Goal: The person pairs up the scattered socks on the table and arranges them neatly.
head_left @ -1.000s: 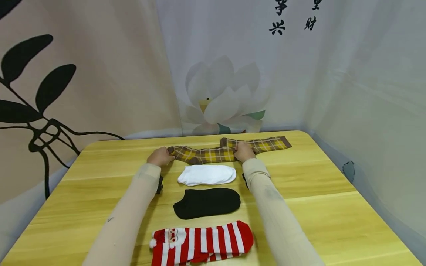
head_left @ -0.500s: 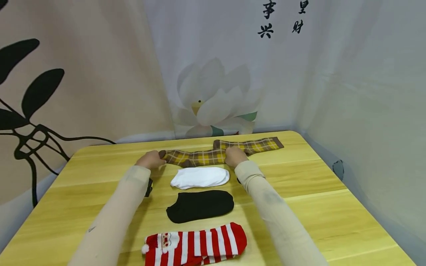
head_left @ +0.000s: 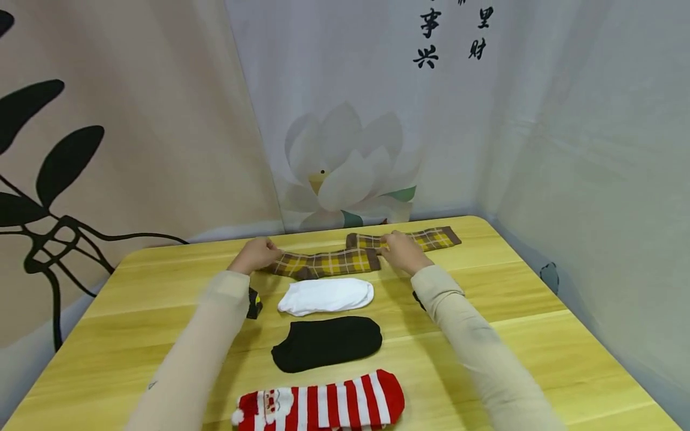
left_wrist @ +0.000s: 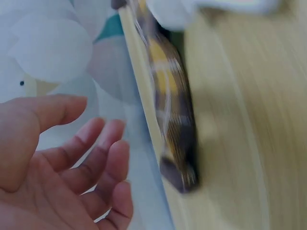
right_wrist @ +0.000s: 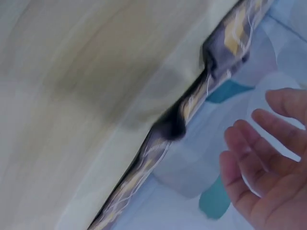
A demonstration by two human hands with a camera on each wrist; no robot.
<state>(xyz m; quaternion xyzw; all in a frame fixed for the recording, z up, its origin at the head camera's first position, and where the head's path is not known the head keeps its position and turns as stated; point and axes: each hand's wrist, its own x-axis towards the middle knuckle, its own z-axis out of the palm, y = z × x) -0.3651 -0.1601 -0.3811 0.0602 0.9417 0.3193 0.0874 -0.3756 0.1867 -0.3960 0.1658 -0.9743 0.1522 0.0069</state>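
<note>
Two yellow-and-brown plaid socks lie along the table's far side, the left one slightly nearer and the right one behind it. At the left sock's outer end is my left hand; in the left wrist view its fingers are loosely bent, apart from the plaid sock, with nothing between them. My right hand overlaps the right sock in the head view. Seen from the right wrist, that hand has relaxed, spread fingers beside the plaid fabric and holds nothing.
Nearer on the wooden table lie a white sock, a black ankle sock and red-and-white striped socks with a Santa face, in a column between the forearms. A printed curtain hangs behind the table's far edge.
Both hands have let go of the left plaid sock. The right hand has moved right, uncovering that sock's brown end. The head view has shifted slightly.
</note>
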